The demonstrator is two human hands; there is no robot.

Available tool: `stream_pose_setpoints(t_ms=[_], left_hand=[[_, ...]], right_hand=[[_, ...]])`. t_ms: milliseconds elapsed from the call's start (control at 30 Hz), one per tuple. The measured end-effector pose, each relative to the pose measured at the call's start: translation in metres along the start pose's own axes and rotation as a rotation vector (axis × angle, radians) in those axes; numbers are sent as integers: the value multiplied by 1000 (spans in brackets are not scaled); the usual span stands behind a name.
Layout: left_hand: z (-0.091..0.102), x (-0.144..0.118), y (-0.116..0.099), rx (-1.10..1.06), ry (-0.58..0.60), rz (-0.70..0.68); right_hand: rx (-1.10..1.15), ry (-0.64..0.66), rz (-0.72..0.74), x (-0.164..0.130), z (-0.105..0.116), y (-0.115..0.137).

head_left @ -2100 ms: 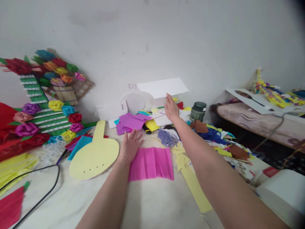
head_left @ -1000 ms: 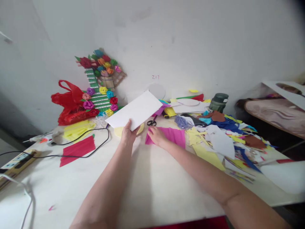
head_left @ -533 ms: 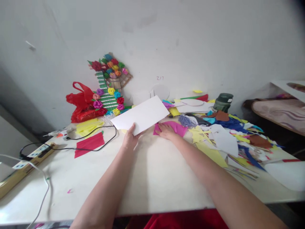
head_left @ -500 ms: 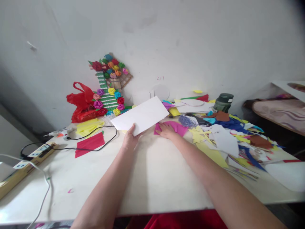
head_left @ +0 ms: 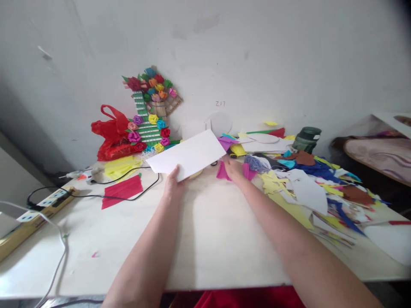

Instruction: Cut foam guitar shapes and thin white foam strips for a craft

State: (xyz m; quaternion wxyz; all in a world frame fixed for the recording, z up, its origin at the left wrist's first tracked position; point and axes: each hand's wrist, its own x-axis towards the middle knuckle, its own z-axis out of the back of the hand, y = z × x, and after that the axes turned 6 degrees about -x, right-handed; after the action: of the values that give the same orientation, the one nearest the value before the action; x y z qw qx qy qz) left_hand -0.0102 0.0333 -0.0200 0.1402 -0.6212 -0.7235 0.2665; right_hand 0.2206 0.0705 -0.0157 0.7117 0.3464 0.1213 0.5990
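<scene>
White card (head_left: 189,155), grasped at its near edge by the left hand (head_left: 173,182), over the counter (head_left: 212,244). Right hand (head_left: 234,170): upon the pink sheet (head_left: 221,172); whether it grasps anything cannot be told. Red sheet (head_left: 122,188): left of both hands. Yarn (head_left: 256,163): just right of the right hand.

Hands: two, left hand (head_left: 173,183) and right hand (head_left: 233,168). White card (head_left: 189,154) in the left one: one. Pink sheet (head_left: 221,172) by the right one: one. Left side: one red sheet (head_left: 122,191), one power strip (head_left: 30,217), one glue gun (head_left: 77,174). Far left: one red bag (head_left: 111,134); one green frame (head_left: 149,131) with two yellow roses (head_left: 153,119), one blue rose (head_left: 161,124), other flowers too small for a sure count. Far right: one bottle (head_left: 307,139). Right: many scraps (head_left: 302,188), overlapping, uncountable.
</scene>
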Motion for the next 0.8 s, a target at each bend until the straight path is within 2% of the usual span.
stream_pose_setpoints(t_ms=[67,100,267,367,433,533,633,700,800], left_hand=[[3,3,-2,-8,11,0],[4,4,-2,-13,19,-2],[10,2,-12,-77,69,-33],[5,-5,-19,-191,214,-83],[0,-10,-20,-174,332,-53],[-6,-17,-11,-38,425,-10],[-8,-19,1,150,495,9],[-6,-17,6,205,485,-17],[0,-11,5,174,355,-103]], right_hand=[[472,-102,-105,-3,6,12],[555,-96,-114,-6,8,17],[956,119,-134,-23,7,31],[1078,157,-199,-33,3,34],[1142,147,-252,-37,0,41],[1231,131,-251,-43,-6,59],[1303,174,-237,-51,-17,75],[1317,223,-219,-57,-28,80],[1261,332,-163,-62,-42,78]])
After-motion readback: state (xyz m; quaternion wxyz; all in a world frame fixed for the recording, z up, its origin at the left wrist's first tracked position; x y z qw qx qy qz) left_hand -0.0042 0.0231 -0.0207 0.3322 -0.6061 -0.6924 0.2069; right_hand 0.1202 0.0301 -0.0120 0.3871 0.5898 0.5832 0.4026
